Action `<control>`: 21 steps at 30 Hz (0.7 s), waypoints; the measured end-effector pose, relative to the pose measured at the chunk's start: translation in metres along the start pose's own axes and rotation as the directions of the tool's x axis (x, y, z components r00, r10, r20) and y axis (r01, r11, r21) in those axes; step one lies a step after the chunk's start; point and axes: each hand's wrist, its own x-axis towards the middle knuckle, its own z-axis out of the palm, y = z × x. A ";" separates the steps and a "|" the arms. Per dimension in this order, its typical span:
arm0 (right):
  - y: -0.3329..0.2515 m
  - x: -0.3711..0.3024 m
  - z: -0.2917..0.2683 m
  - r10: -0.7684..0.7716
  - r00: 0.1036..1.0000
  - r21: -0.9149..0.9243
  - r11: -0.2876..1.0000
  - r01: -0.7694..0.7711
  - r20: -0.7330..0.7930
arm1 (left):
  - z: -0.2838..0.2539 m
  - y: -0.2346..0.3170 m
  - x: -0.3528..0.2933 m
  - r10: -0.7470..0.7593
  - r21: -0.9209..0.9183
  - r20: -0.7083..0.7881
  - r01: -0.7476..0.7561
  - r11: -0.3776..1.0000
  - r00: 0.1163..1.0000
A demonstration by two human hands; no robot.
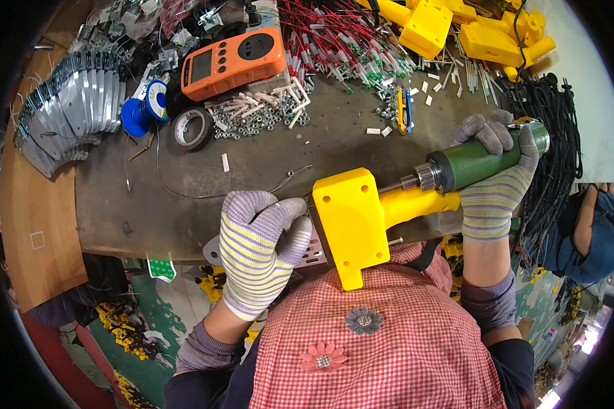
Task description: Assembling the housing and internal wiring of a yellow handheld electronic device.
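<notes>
A yellow plastic tool housing (351,225) with a handle lies at the table's front edge, against my apron. A perforated metal plate (314,251) shows at its left side, partly behind my left hand. My left hand (258,242), in a striped glove, is closed, thumb and fingers drawn together at the housing's left edge; what they pinch is hidden. My right hand (501,167), gloved too, wraps round a green electric screwdriver (474,163). Its bit points left and reaches the housing's right side, above the handle. A screw (396,241) sticks out below the handle.
An orange meter (233,63), black tape roll (192,129), blue solder spool (143,109) and loose nuts (245,123) lie behind my left hand. Red wires (334,41), yellow housings (426,31) and small cutters (404,110) lie farther back. Black cables (549,136) hang at right.
</notes>
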 end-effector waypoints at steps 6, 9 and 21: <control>-0.001 -0.003 0.003 0.009 1.000 0.021 1.000 -0.009 0.003 | 0.001 0.002 0.000 0.021 -0.015 -0.014 -0.021 1.000 1.000; 0.003 -0.001 0.005 -0.009 1.000 -0.013 1.000 0.009 0.007 | -0.001 -0.002 0.004 0.076 -0.013 0.005 -0.075 0.997 0.997; 0.002 0.002 -0.005 0.037 0.992 0.057 0.997 -0.045 0.124 | -0.004 -0.012 0.016 0.342 -0.003 0.085 -0.343 0.939 0.936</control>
